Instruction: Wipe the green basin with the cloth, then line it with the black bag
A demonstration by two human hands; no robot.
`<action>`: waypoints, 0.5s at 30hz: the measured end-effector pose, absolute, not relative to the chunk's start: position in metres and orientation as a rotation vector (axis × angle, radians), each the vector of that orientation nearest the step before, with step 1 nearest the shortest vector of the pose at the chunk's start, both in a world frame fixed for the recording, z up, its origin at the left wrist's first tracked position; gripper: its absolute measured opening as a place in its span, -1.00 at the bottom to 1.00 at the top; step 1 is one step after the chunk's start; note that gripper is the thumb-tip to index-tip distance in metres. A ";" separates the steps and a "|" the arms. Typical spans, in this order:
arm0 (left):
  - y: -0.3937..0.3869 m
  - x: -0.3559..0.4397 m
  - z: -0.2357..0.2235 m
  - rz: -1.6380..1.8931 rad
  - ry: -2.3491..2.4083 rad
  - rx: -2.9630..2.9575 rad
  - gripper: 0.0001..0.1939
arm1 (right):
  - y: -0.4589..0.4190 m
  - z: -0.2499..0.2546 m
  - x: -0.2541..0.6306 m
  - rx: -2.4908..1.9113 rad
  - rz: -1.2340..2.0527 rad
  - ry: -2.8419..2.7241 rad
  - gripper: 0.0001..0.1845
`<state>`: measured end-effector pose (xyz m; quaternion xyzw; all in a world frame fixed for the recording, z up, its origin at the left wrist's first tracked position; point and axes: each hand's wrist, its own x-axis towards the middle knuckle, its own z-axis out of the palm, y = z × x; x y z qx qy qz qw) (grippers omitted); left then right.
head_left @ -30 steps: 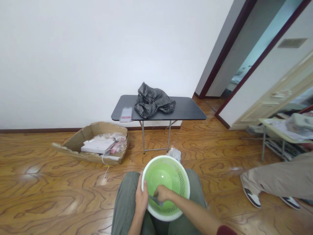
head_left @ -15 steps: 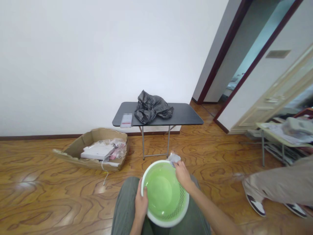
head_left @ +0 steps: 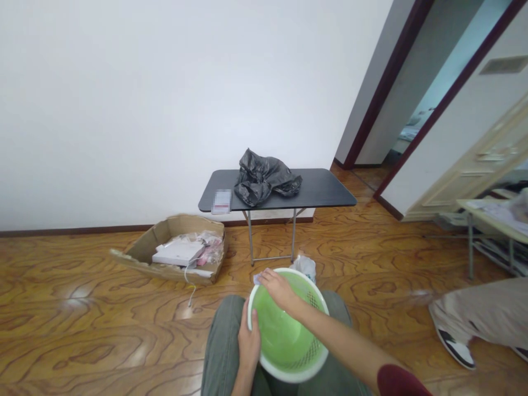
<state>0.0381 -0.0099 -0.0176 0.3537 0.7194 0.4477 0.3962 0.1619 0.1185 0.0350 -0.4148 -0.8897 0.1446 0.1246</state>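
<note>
A round plastic basket [head_left: 274,336], green inside with a white rim and a perforated strip on its side, rests on my lap between my knees. My left hand [head_left: 249,342] grips its left rim, the thumb over the edge and the fingers outside. Across the basket reaches my right hand [head_left: 277,289], closed over the far left part of the rim. A pale cloth or tissue [head_left: 257,279] pokes out from under its fingers; most of it is hidden.
A white plastic bag [head_left: 304,266] lies just beyond the basket. Ahead, a black folding table [head_left: 325,187] bears a crumpled black bag [head_left: 268,177] and a card. An open cardboard box [head_left: 138,256] with packaging stands left. At right are another person's legs [head_left: 480,313] and a side table [head_left: 495,212].
My right hand has moved left along the far rim with the pale cloth, uncovering the white bag behind. My left hand keeps its hold. The view has turned slightly left.
</note>
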 end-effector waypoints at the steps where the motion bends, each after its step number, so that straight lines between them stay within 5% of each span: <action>1: -0.010 0.038 -0.017 1.139 1.823 0.911 -0.42 | 0.118 0.035 0.161 -1.164 0.429 -2.618 -0.56; 15: -0.009 0.037 -0.012 1.117 1.845 0.910 -0.42 | 0.112 0.059 0.286 -1.596 0.486 -2.426 -0.43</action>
